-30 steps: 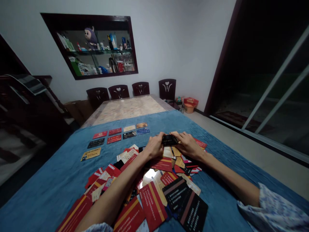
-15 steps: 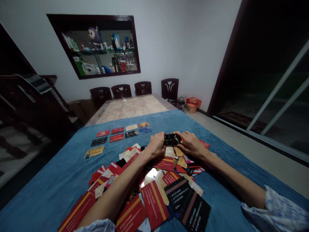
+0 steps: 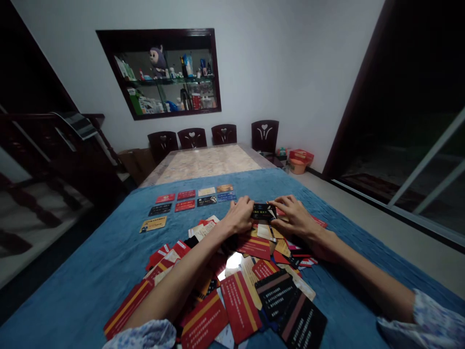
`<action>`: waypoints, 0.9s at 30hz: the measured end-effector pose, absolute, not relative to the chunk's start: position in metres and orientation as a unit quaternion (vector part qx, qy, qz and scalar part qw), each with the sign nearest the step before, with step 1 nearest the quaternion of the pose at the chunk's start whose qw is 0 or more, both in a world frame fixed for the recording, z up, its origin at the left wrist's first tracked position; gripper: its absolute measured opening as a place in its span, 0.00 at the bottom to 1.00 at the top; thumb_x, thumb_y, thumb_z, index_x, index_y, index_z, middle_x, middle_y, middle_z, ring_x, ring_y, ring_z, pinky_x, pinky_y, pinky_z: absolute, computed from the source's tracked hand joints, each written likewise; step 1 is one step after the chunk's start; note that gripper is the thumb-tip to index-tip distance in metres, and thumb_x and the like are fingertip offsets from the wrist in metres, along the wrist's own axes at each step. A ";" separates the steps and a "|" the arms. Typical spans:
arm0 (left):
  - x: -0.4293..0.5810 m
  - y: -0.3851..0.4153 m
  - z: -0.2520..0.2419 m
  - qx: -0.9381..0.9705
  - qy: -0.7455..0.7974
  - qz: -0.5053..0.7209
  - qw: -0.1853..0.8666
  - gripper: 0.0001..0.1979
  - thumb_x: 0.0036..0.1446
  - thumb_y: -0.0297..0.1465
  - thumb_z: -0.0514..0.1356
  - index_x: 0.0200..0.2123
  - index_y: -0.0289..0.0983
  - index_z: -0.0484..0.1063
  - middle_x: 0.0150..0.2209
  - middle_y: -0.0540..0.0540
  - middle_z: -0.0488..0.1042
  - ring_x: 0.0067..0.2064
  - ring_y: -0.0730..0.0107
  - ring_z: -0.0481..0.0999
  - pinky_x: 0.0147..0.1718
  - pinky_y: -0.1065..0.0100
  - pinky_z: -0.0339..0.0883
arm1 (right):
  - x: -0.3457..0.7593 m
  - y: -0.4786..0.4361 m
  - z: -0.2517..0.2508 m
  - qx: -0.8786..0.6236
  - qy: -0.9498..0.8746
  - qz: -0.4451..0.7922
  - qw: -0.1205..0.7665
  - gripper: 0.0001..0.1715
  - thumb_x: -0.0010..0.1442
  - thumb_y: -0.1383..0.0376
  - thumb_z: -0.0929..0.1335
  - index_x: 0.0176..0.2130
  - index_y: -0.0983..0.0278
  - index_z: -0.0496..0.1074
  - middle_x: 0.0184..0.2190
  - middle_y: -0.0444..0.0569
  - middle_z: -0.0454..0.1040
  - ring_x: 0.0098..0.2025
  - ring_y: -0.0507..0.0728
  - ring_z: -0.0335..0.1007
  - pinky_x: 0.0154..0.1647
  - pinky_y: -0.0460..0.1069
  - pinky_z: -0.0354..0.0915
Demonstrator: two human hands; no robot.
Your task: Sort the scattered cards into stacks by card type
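Note:
A black card (image 3: 264, 211) with gold and white print is held level between my two hands, just above the far part of a loose card pile (image 3: 241, 305). My left hand (image 3: 240, 215) pinches its left end, and my right hand (image 3: 293, 214) grips its right end with thumb and fingers. Red, black, gold and cream cards overlap in the pile, under and between my forearms. Beyond it to the left, several cards lie face up in short rows, among them a gold card (image 3: 153, 224), a black card (image 3: 207, 201) and a blue card (image 3: 226, 196).
A blue cloth (image 3: 112, 252) covers the near part of the table, with bare marble tabletop (image 3: 214, 162) beyond. Dark chairs (image 3: 265, 137) stand at the far end. A wall shelf (image 3: 163, 80) holds bottles and a plush toy. An orange basin (image 3: 298, 166) sits on the floor.
The whole view has shifted, so everything appears slightly further right. Both hands still hold the black card over the pile, and the laid-out cards have not moved on the cloth.

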State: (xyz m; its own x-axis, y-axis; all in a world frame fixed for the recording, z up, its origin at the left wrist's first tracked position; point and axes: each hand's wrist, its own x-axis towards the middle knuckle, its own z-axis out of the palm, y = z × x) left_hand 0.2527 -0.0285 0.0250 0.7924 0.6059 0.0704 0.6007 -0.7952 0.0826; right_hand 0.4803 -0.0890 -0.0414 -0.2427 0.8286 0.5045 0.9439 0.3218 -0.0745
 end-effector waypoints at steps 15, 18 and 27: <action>0.219 -0.010 0.029 0.943 0.331 0.025 -0.024 0.18 0.57 0.33 0.59 0.50 0.36 0.67 0.53 0.37 0.68 0.56 0.51 0.63 0.52 0.49 0.61 | 0.452 -0.055 -0.020 -0.543 -0.819 -0.088 0.164 0.28 0.57 0.53 0.72 0.54 0.60 0.72 0.48 0.57 0.72 0.48 0.64 0.61 0.41 0.55 0.60; 0.209 -0.004 0.027 0.939 0.341 0.024 -0.031 0.18 0.56 0.31 0.59 0.51 0.36 0.67 0.54 0.37 0.68 0.57 0.50 0.63 0.53 0.48 0.60 | 0.441 -0.045 -0.013 -0.534 -0.828 -0.092 0.143 0.27 0.57 0.52 0.72 0.54 0.59 0.72 0.47 0.57 0.72 0.48 0.64 0.61 0.40 0.54 0.60; 0.180 0.015 0.029 0.921 0.387 0.008 -0.049 0.20 0.55 0.31 0.59 0.52 0.37 0.67 0.56 0.37 0.67 0.59 0.50 0.62 0.53 0.49 0.60 | 0.401 -0.014 0.009 -0.552 -0.830 -0.055 0.060 0.30 0.57 0.52 0.72 0.56 0.60 0.71 0.53 0.58 0.69 0.53 0.65 0.59 0.45 0.55 0.59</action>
